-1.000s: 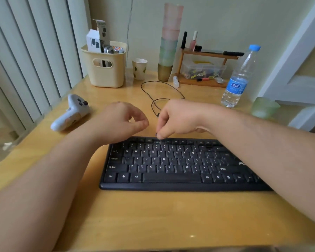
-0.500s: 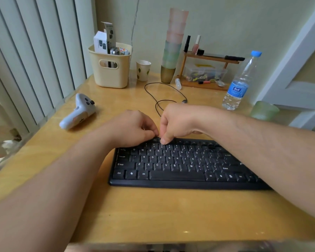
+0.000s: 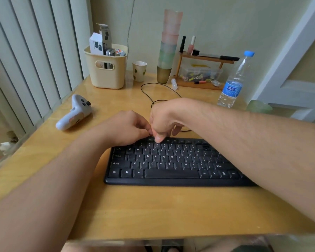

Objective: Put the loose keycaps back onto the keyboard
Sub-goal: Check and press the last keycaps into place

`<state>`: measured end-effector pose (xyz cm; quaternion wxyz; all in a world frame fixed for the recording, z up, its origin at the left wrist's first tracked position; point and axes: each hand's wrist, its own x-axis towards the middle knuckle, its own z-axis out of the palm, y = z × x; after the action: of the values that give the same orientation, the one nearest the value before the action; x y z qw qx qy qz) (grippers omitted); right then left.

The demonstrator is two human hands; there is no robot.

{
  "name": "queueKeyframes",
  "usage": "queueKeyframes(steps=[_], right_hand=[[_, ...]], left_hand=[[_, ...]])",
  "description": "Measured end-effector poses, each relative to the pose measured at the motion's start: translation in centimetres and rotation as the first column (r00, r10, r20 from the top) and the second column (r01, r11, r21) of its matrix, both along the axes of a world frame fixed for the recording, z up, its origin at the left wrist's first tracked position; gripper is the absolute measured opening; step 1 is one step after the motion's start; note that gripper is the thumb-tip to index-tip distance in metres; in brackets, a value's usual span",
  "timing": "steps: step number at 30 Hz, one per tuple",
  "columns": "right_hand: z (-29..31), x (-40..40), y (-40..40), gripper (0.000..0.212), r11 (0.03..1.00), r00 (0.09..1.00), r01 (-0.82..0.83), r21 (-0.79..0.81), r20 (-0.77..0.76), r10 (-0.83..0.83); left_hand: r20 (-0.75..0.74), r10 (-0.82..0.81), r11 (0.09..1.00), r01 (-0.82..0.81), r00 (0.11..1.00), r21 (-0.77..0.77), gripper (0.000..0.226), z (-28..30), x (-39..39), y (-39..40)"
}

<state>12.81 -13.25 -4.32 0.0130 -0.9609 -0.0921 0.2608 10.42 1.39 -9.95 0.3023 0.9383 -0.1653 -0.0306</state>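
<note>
Head cam: both hands have come together over the top-left rows of the keyboard (image 3: 171, 162). Right hand (image 3: 164, 119) now presses a fingertip on the number row, probably seating a keycap; left hand (image 3: 127, 130) is curled alongside, grip unclear. Keycap itself hidden.

Both bare forearms reach forward from bottom corners, converging at centre. Left hand (image 3: 127, 129) knuckles up, fingers curled under, thumb and fingertips bunched toward right hand. Right hand (image 3: 165, 120) wrist raised and bent downward, fingers curled, one fingertip (image 3: 159, 139) pointing down and pressing at top rows of black keyboard (image 3: 171, 176). The two hands touch at fingertips. Whether either pinches something small between fingers cannot be told; fingertips hide it.
</note>
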Motion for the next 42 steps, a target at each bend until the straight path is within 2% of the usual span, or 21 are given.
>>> queueKeyframes(steps=[6, 13, 18, 29, 35, 42], right_hand=[[-0.1, 0.4, -0.9, 0.027, 0.994, 0.998, 0.067, 0.081, -0.023, -0.065], [0.0, 0.0, -1.6, 0.017, 0.985, 0.998, 0.059, 0.16, 0.017, -0.063], [0.1, -0.7, -1.7, 0.019, 0.987, 0.999, 0.029, 0.159, 0.016, -0.032], [0.5, -1.6, -1.8, 0.001, 0.986, 0.994, 0.015, 0.166, 0.106, -0.033], [0.6, -1.3, -1.7, 0.007, 0.981, 0.995, 0.033, 0.192, 0.084, -0.05], [0.8, -1.9, -1.6, 0.009, 0.993, 0.997, -0.004, 0.115, 0.076, -0.005]], left_hand=[[-0.015, 0.017, 1.0, -0.017, 1.0, -0.016, 0.014, 0.0, 0.0, 0.0], [-0.002, 0.004, 1.0, -0.004, 1.0, 0.017, 0.015, 0.1, 0.0, -0.1], [0.008, -0.004, 0.999, 0.003, 1.0, 0.048, 0.015, 0.1, -0.1, -0.2], [-0.006, -0.007, 0.999, 0.007, 1.0, 0.033, 0.014, 0.1, -0.1, 0.0], [-0.008, -0.008, 0.999, 0.008, 1.0, 0.048, 0.013, 0.1, 0.0, -0.1], [-0.017, -0.008, 0.999, 0.008, 1.0, 0.033, 0.012, 0.0, 0.1, 0.1]])
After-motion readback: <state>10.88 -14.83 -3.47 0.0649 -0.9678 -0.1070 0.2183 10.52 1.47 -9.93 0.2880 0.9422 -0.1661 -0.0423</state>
